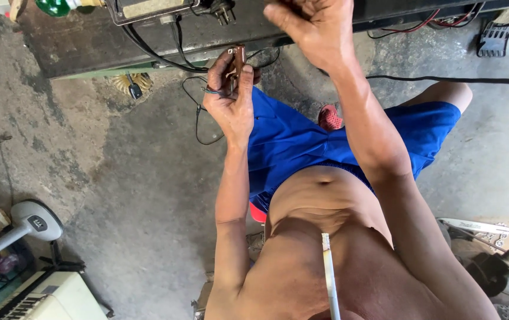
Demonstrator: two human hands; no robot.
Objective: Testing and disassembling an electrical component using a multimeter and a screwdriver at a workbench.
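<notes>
The left hand is raised in front of the person, its fingers curled around a small brown rectangular part, which stands upright with metal at its top end; a thin dark wire hangs from the hand and loops down toward the floor. The right hand is higher and farther away, closed into a loose fist at the edge of a dark workbench; whether it grips anything cannot be told. The brown part sits just below the bench's near edge, between the two hands and close to the left one. On the bench at the far left lie a green bulb-shaped object and a black box with black cables trailing from it. The person wears blue shorts and is seated above a stained concrete floor. A grey fan base stands at the near left beside a white appliance.
</notes>
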